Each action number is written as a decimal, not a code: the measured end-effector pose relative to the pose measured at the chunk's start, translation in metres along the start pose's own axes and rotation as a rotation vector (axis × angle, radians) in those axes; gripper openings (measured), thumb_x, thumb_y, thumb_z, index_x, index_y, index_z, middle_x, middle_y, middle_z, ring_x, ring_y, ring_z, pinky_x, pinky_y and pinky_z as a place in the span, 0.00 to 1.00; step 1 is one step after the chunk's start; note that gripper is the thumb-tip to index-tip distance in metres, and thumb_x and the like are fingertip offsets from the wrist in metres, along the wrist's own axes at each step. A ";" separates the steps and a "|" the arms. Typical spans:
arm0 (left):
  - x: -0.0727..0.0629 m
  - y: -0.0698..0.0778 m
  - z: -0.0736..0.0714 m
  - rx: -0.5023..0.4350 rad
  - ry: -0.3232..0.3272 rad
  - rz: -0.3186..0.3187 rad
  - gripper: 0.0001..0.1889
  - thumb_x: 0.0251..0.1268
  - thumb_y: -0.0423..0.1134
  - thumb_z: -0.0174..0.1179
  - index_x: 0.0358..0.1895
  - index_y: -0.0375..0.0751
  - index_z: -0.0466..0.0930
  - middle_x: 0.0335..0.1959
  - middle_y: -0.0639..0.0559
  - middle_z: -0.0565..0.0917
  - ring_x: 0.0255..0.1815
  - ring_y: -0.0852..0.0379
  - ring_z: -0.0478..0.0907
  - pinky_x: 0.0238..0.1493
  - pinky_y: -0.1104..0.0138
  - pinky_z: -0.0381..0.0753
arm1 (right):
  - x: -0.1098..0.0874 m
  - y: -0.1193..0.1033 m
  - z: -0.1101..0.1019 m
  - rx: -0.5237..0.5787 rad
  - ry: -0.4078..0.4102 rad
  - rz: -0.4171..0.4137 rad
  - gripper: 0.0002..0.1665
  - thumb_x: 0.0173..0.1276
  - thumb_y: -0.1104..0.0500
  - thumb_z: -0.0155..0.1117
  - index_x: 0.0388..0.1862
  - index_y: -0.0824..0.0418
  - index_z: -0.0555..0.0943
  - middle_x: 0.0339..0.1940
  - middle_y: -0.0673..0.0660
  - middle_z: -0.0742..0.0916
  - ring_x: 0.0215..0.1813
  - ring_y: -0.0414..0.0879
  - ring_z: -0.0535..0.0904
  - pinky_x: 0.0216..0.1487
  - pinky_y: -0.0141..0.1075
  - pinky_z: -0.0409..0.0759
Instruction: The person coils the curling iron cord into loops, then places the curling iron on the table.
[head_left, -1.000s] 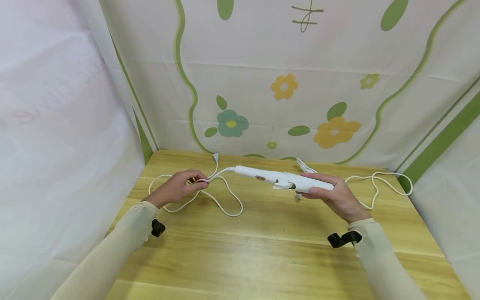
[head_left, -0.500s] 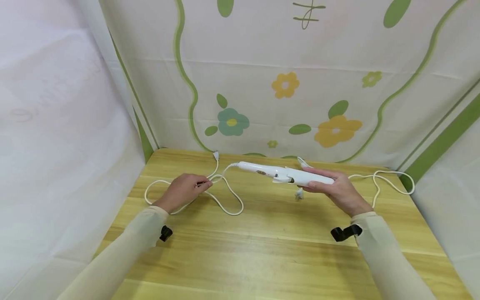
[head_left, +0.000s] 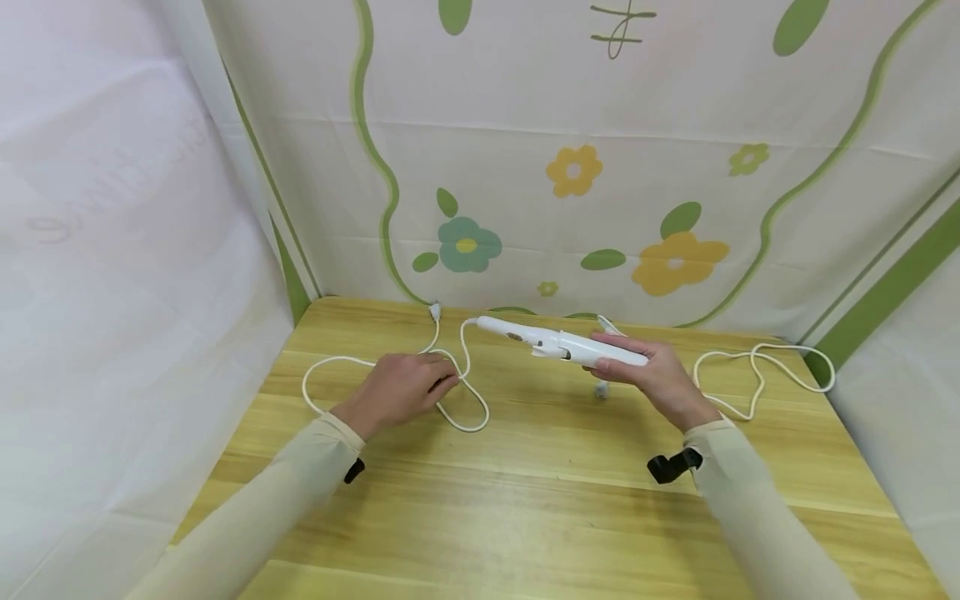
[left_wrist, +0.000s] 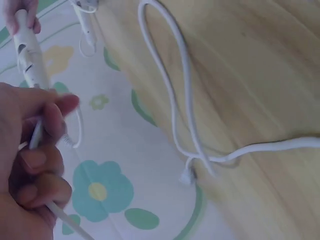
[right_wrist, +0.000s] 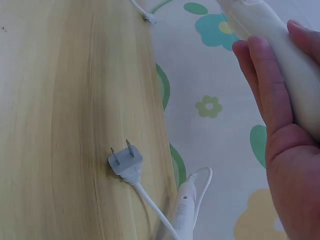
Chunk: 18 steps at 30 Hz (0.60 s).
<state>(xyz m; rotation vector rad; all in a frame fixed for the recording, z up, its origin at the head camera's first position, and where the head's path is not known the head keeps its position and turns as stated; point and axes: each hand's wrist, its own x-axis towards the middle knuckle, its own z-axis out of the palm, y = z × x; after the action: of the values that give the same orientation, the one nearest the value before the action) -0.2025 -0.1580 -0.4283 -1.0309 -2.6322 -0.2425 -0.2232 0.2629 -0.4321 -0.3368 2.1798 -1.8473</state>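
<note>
My right hand grips a white hair iron by its wide end and holds it above the table, its cord end pointing left. In the right wrist view, the fingers and thumb lie on either side of its smooth white body. Curled fingers of my left hand hold the iron's white cord, which bends up from the hand to the iron. The left wrist view shows that cord passing through the fist. More cord lies looped on the table, its plug near the back edge.
A second white appliance lies at the back edge, partly hidden behind my right hand in the head view. Its two-pin plug rests on the wooden table, and a white cord loops at right. Patterned cloth surrounds the table.
My left hand has moved right along the cord, towards the iron. The cord between them now bends more sharply. My right hand and the iron have shifted slightly left.
</note>
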 end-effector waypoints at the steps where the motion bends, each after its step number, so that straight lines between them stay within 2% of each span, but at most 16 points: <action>1: 0.001 0.001 -0.003 -0.019 0.014 0.033 0.06 0.80 0.45 0.67 0.41 0.52 0.91 0.36 0.62 0.89 0.29 0.66 0.82 0.29 0.67 0.82 | 0.000 0.000 0.001 -0.031 -0.003 0.008 0.34 0.78 0.56 0.75 0.79 0.61 0.78 0.83 0.61 0.75 0.58 0.47 0.92 0.63 0.31 0.84; 3: 0.003 -0.001 -0.008 -0.045 0.039 0.095 0.06 0.80 0.44 0.67 0.46 0.51 0.92 0.42 0.61 0.92 0.35 0.66 0.87 0.34 0.67 0.85 | -0.001 0.001 0.002 -0.067 -0.011 0.020 0.34 0.76 0.54 0.76 0.78 0.57 0.79 0.81 0.60 0.78 0.59 0.47 0.92 0.62 0.30 0.83; 6: 0.007 -0.004 -0.015 -0.089 0.090 0.164 0.05 0.80 0.42 0.68 0.48 0.49 0.92 0.43 0.60 0.92 0.37 0.65 0.89 0.36 0.66 0.87 | -0.002 0.003 0.002 -0.098 -0.026 0.018 0.33 0.75 0.53 0.77 0.77 0.56 0.81 0.77 0.59 0.82 0.60 0.50 0.92 0.62 0.30 0.82; 9: 0.009 -0.008 -0.018 -0.123 0.142 0.206 0.05 0.78 0.41 0.69 0.48 0.48 0.92 0.43 0.60 0.92 0.37 0.65 0.88 0.36 0.67 0.87 | -0.003 0.004 0.002 -0.107 -0.049 0.011 0.33 0.75 0.55 0.77 0.76 0.57 0.81 0.75 0.60 0.84 0.58 0.56 0.92 0.60 0.33 0.85; 14: 0.016 -0.010 -0.022 -0.161 0.193 0.244 0.04 0.77 0.39 0.70 0.47 0.47 0.92 0.40 0.59 0.91 0.33 0.65 0.86 0.34 0.69 0.85 | -0.006 0.003 0.005 -0.096 -0.098 -0.005 0.32 0.76 0.58 0.76 0.76 0.61 0.80 0.70 0.63 0.87 0.56 0.60 0.93 0.55 0.41 0.90; 18: 0.020 -0.010 -0.025 -0.186 0.215 0.235 0.03 0.76 0.38 0.70 0.46 0.47 0.92 0.39 0.59 0.91 0.34 0.64 0.87 0.34 0.68 0.85 | -0.009 0.002 0.007 -0.075 -0.148 -0.026 0.30 0.76 0.62 0.74 0.75 0.64 0.80 0.69 0.64 0.87 0.55 0.60 0.93 0.57 0.42 0.90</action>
<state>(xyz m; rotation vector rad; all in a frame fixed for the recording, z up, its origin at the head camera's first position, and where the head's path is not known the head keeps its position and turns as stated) -0.2177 -0.1589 -0.3979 -1.2836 -2.3062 -0.5207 -0.2122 0.2598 -0.4343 -0.5027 2.1567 -1.6989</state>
